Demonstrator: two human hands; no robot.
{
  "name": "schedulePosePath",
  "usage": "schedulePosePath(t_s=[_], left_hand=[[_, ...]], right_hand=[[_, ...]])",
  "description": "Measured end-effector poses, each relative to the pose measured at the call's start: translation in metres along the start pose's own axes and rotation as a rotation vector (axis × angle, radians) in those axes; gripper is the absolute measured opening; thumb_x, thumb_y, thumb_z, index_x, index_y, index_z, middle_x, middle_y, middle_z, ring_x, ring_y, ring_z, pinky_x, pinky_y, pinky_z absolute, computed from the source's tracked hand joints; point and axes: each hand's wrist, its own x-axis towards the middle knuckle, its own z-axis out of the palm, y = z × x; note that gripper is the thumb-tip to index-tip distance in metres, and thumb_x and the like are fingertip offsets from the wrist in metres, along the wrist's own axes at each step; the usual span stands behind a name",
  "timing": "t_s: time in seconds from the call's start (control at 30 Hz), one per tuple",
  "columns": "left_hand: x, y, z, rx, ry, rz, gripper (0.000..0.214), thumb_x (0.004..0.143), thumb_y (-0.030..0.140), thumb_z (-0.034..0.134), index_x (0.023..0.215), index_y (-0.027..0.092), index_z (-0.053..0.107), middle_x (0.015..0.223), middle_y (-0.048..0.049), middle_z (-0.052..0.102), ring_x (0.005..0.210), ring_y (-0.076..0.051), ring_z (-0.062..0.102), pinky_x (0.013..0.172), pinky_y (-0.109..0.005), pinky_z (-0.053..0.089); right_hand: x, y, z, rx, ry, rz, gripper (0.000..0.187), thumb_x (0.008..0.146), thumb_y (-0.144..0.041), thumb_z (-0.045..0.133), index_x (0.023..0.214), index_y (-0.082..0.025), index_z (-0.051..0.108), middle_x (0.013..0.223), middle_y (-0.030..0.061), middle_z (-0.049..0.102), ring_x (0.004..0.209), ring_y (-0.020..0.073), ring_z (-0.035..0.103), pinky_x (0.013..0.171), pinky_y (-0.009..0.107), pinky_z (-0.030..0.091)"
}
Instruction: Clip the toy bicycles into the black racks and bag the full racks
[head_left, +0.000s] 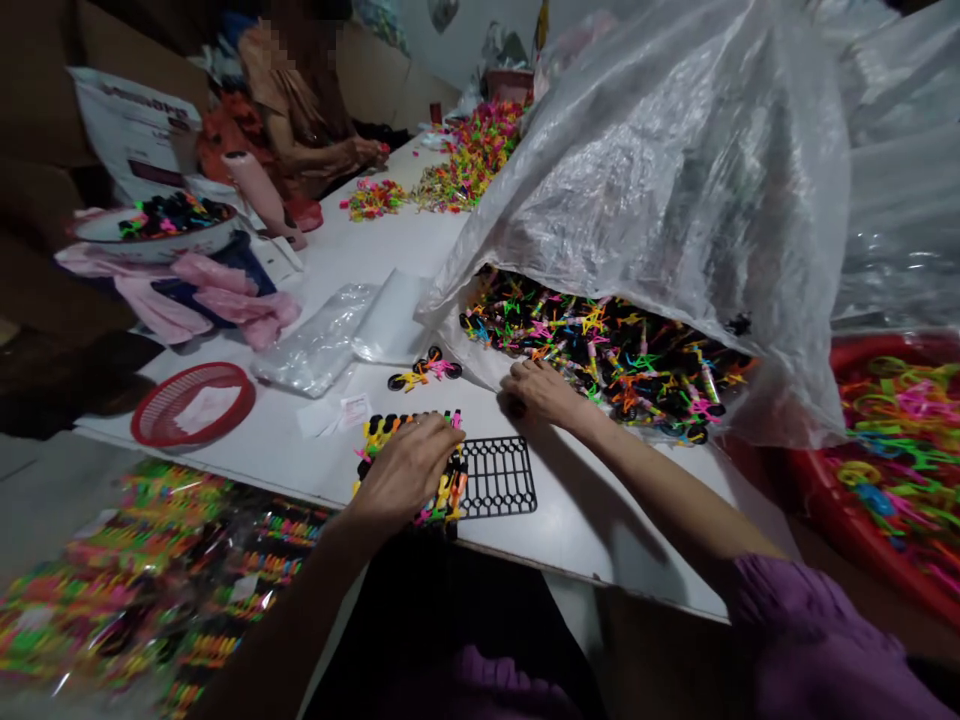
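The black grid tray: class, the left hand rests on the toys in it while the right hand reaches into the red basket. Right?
Not quite. The head view shows the right hand at the pile of toy bikes under the clear plastic bag, not in the red basket. The left hand does rest on the toys in the black grid tray.

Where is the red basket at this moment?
In the head view, the red basket lies on the white table near its left front corner, left of the left hand and near the pink cloth.
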Motion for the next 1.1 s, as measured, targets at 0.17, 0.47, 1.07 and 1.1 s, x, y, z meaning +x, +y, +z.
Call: schedulePosePath(t_s=[0.17,0.47,1.07,1.1], left_hand=[[-0.003,-0.011,0.003,-0.092,-0.022,0.079,0.027,0.09,0.015,0.036,0.106,0.017,0.057,0.095,-0.0068,0.06,0.089,-0.016,0.056,0.078,-0.029,0.047],[-0.012,-0.013,0.003,-0.044,0.057,0.117,0.027,0.088,0.012,0.036,0.105,0.017,0.057,0.095,-0.0061,0.062,0.09,-0.016,0.057,0.078,-0.028,0.047],[0.001,0.0,0.012,0.099,0.12,-0.032,0.023,0.092,0.025,0.037,0.085,0.017,0.057,0.08,-0.0037,0.057,0.077,-0.017,0.054,0.072,-0.031,0.044],[0.002,-0.001,0.012,0.09,0.109,-0.034,0.023,0.092,0.025,0.037,0.084,0.017,0.057,0.08,-0.0038,0.057,0.078,-0.017,0.054,0.072,-0.032,0.044]], right_hand=[[-0.011,0.017,0.003,-0.095,0.046,-0.068,0.017,0.085,-0.015,0.047,0.095,-0.017,0.06,0.097,0.0104,0.054,0.091,0.0229,0.045,0.077,0.033,0.028],[-0.014,0.034,-0.004,-0.103,0.081,-0.088,0.019,0.088,-0.018,0.045,0.099,-0.017,0.06,0.109,0.0107,0.052,0.098,0.0227,0.043,0.079,0.034,0.028],[-0.021,-0.002,-0.004,0.566,0.174,0.315,0.016,0.082,-0.027,0.055,0.09,-0.016,0.063,0.079,0.0031,0.062,0.068,0.013,0.053,0.06,0.022,0.034],[-0.024,-0.006,-0.004,0.663,0.186,0.344,0.017,0.081,-0.029,0.055,0.09,-0.016,0.063,0.075,0.0009,0.062,0.063,0.0114,0.052,0.057,0.021,0.033]])
